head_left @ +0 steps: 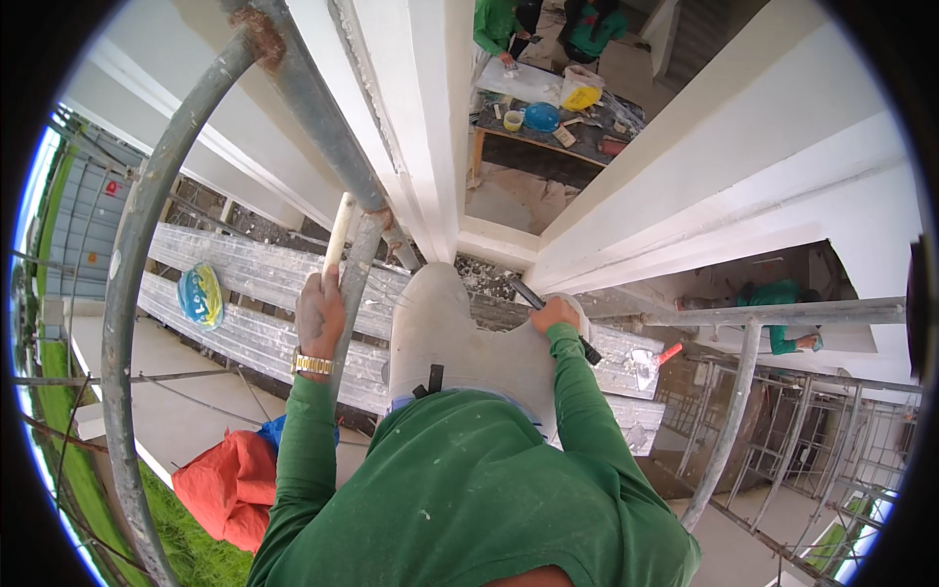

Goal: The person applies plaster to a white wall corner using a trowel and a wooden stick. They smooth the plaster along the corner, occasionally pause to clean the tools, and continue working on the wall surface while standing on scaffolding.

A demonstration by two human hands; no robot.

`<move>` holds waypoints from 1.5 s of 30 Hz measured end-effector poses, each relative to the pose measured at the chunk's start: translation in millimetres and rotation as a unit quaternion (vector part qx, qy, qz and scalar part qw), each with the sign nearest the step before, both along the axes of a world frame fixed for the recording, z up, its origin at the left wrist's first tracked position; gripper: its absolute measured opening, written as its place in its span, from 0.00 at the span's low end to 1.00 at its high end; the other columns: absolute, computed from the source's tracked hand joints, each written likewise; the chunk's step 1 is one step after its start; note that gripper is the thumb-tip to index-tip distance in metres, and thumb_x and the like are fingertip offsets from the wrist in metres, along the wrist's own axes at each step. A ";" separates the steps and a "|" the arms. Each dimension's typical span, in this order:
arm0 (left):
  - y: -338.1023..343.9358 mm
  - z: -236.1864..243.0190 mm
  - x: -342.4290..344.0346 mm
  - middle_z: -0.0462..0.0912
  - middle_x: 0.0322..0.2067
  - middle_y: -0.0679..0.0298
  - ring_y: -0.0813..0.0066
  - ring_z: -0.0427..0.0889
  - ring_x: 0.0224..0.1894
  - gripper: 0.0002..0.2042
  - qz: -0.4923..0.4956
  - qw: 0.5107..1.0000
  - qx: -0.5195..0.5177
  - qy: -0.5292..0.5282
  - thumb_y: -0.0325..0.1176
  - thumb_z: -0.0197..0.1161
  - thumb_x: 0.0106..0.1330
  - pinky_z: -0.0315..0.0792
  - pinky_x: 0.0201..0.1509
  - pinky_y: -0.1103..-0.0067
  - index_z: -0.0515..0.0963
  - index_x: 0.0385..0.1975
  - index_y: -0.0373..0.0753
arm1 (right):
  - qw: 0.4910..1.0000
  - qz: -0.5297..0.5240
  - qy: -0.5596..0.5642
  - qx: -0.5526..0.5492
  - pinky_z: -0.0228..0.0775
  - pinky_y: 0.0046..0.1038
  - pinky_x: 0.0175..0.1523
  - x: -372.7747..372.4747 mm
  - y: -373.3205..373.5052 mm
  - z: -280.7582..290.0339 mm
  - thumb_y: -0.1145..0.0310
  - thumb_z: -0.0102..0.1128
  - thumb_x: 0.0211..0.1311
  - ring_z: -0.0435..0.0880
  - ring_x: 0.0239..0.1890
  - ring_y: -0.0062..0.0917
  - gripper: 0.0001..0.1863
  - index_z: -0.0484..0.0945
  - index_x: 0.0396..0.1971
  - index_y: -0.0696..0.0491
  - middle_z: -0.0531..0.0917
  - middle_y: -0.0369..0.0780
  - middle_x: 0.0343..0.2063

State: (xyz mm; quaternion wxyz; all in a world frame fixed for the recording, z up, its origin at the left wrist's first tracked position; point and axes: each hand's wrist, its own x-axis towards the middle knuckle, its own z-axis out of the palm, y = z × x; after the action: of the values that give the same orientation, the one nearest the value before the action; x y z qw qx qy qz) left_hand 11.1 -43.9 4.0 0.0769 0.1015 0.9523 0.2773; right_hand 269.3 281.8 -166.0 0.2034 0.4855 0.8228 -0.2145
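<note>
The left hand (321, 318) grasps a straight, smooth, cream-coloured bar (339, 233) beside a grey metal tube (359, 279), while the right hand (556, 313) clasps a slender, dark, rodlike tool (526, 292) above white-stained, ribbed planks (264, 333).

The left grip (320, 315) covers the lower end of a pale bar (339, 232). The right grip (556, 315) hides the middle of a dark tool (526, 292), perhaps a scraper, though its kind is hard to tell. Two co-workers (497, 24) are cut off by the upper edge; small items on their desk (592, 149) are too tiny to make out. A pipe (812, 313) partly hides another person (773, 293). The left sleeve (301, 450) overlaps a red sack (225, 484).
</note>
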 end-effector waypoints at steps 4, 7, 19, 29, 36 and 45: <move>0.4 0.0 0.5 0.82 0.30 0.41 0.37 0.80 0.35 0.26 0.002 1.000 0.000 0.002 0.53 0.48 0.77 0.70 0.38 0.54 0.78 0.34 0.32 | 1.000 -0.001 -0.002 0.002 0.74 0.40 0.60 0.0 -0.3 -1.0 0.49 0.66 0.53 0.85 0.53 0.42 0.25 0.86 0.44 0.53 0.86 0.48 0.47; 1.4 1.4 1.3 0.82 0.30 0.41 0.37 0.80 0.35 0.26 0.003 1.000 0.001 0.001 0.53 0.48 0.77 0.70 0.39 0.54 0.79 0.34 0.32 | 1.000 0.004 0.001 -0.003 0.74 0.41 0.60 1.6 1.4 -5.6 0.44 0.68 0.53 0.84 0.53 0.43 0.29 0.86 0.44 0.55 0.86 0.50 0.48; -0.6 -2.7 -0.4 0.81 0.29 0.40 0.37 0.79 0.34 0.27 -0.004 1.000 0.007 0.007 0.52 0.47 0.78 0.70 0.38 0.54 0.78 0.33 0.31 | 1.000 0.002 -0.001 -0.003 0.74 0.41 0.59 1.3 1.2 -4.8 0.44 0.68 0.53 0.84 0.53 0.43 0.29 0.86 0.44 0.54 0.86 0.49 0.49; -1.7 -4.0 0.0 0.80 0.28 0.40 0.38 0.79 0.33 0.27 -0.008 1.000 0.011 0.018 0.53 0.48 0.78 0.70 0.37 0.54 0.78 0.32 0.31 | 1.000 -0.003 0.001 -0.008 0.73 0.41 0.61 0.4 -0.5 4.6 0.45 0.67 0.53 0.84 0.54 0.43 0.29 0.85 0.46 0.54 0.85 0.49 0.49; -1.7 -6.0 -0.9 0.80 0.27 0.41 0.38 0.79 0.33 0.27 -0.005 1.000 0.012 0.018 0.53 0.48 0.77 0.69 0.37 0.54 0.78 0.31 0.32 | 1.000 0.001 0.009 0.002 0.73 0.41 0.61 2.7 0.2 -2.1 0.45 0.67 0.53 0.84 0.53 0.44 0.29 0.86 0.46 0.54 0.85 0.49 0.48; -2.3 -4.5 -0.6 0.80 0.27 0.41 0.38 0.79 0.32 0.27 -0.009 1.000 0.017 0.010 0.53 0.48 0.77 0.69 0.37 0.55 0.77 0.30 0.31 | 1.000 -0.007 0.005 0.001 0.74 0.40 0.60 -0.2 -2.0 5.2 0.49 0.67 0.53 0.85 0.52 0.42 0.25 0.87 0.43 0.53 0.86 0.48 0.47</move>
State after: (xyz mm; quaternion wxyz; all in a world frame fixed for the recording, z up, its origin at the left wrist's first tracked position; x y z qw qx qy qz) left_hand 10.5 -46.2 -0.5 0.0685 0.1140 0.9473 0.2916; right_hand 269.1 279.8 -160.8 0.1975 0.4900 0.8206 -0.2178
